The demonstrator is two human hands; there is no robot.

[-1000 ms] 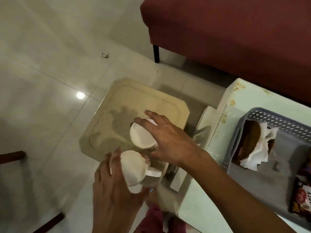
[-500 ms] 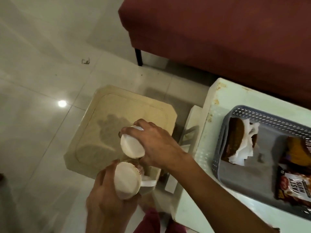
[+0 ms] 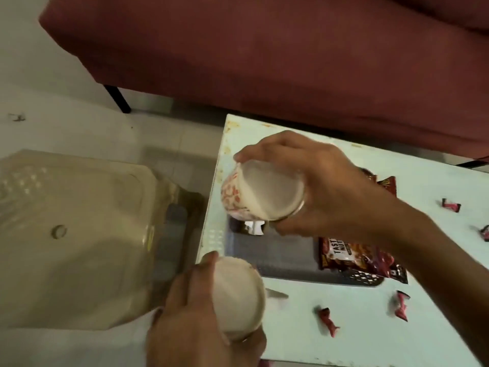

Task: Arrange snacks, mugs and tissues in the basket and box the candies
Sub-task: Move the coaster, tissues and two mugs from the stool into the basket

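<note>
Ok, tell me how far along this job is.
Done: a snack pack lies in the basket. In hand: the right hand and the left hand each hold a mug near it. Left: candies on the table; no tissues or box visible.

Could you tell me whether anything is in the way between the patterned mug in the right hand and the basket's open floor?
Nothing visible blocks it. The right hand holds the patterned mug over the left end of the grey basket, whose floor is bare there. The snack packet lies at the right end, clear of that spot.
</note>
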